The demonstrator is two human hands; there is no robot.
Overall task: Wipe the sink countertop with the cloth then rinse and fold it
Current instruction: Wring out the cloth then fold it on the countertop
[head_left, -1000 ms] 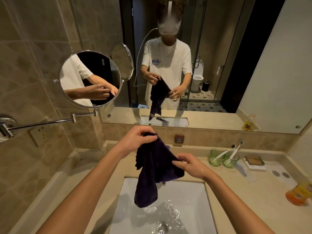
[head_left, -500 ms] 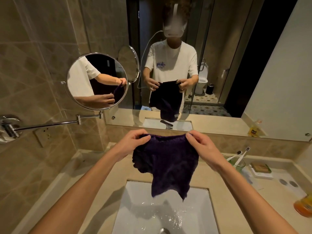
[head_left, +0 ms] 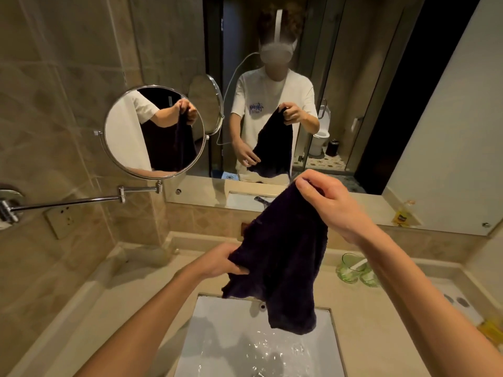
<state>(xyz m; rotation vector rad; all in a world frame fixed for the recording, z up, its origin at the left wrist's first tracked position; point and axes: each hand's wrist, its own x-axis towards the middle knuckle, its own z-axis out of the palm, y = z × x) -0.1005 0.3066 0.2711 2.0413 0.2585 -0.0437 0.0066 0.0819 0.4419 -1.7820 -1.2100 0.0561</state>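
A dark purple cloth [head_left: 283,257] hangs slantwise in the air over the white sink basin [head_left: 217,338]. My right hand [head_left: 326,205] pinches its top corner high up in front of the wall mirror. Lower down, my left hand [head_left: 220,261] grips the cloth's left edge just above the beige countertop [head_left: 130,300]. The cloth's bottom corner dangles over the basin, which has water moving in it. The tap is hidden behind the cloth; only its reflection shows in the mirror.
A round swing-arm mirror [head_left: 153,131] juts out from the left tiled wall. Two green glasses [head_left: 353,269] with toothbrushes stand on the counter at right, with small items and an orange bottle [head_left: 492,331] further right. The large wall mirror [head_left: 408,104] runs behind the counter.
The cloth was held spread by its two top corners. Now my right hand has risen with its corner and my left hand has dropped to the left edge, so the cloth hangs diagonally.
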